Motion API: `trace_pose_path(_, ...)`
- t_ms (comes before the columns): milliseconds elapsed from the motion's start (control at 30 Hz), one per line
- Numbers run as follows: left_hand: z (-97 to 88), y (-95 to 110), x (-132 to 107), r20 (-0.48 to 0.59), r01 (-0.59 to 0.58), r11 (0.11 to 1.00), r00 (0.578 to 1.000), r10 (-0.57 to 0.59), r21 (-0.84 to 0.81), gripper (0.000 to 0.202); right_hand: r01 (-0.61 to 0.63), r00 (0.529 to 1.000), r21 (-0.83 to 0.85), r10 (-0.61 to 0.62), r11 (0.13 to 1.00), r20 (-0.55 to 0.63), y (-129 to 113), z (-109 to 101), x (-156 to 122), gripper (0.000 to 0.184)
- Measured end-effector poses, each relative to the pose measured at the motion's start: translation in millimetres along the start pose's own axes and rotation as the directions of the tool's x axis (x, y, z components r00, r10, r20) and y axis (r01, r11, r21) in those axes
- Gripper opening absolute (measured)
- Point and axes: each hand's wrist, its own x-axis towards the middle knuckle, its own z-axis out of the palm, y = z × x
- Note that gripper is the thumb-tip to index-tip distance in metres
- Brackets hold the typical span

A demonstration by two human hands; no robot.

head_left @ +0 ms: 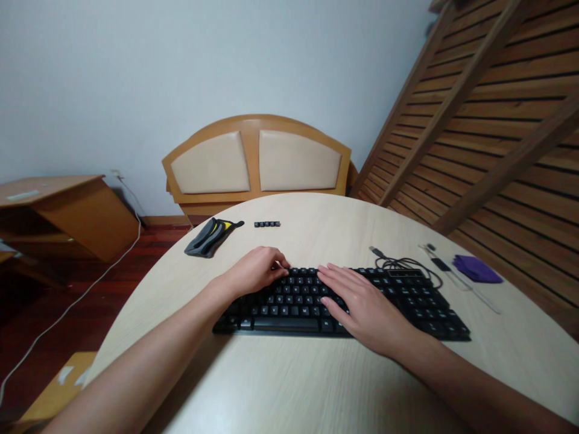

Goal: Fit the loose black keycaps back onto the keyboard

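Note:
A black keyboard (pixel 407 298) lies across the middle of a round pale wooden table (pixel 316 386). My left hand (pixel 256 271) is curled over the keyboard's upper left corner, with the fingertips pinched together at the top row of keys. What they pinch is hidden. My right hand (pixel 362 304) lies flat on the middle keys with its fingers stretched out, pressing on the board. A short row of loose black keycaps (pixel 266 224) sits on the table beyond the keyboard.
A grey and yellow pouch (pixel 210 237) lies at the table's far left. The keyboard's coiled USB cable (pixel 400 262), a thin tool (pixel 446 268) and a purple cloth (pixel 477 268) lie at the right. A padded headboard (pixel 256 160) and slatted wooden frame (pixel 488 114) stand behind.

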Motion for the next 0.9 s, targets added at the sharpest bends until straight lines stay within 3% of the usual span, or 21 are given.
trace_pose_path(767, 4.2, 12.5, -2.2, -0.010, 0.021, 0.985, 1.000, -0.020, 0.173, 0.022, -0.005, 1.000, 0.001, 0.005, 1.000, -0.001, -0.7, 0.2, 0.6, 0.042)
trace_pose_path(900, 1.7, 10.1, -1.6, 0.022, 0.014, 0.990, 1.000, -0.017, 0.142, 0.022, 0.000, 1.000, -0.012, 0.000, 1.000, -0.001, -0.5, 0.1, 0.2, 0.043)
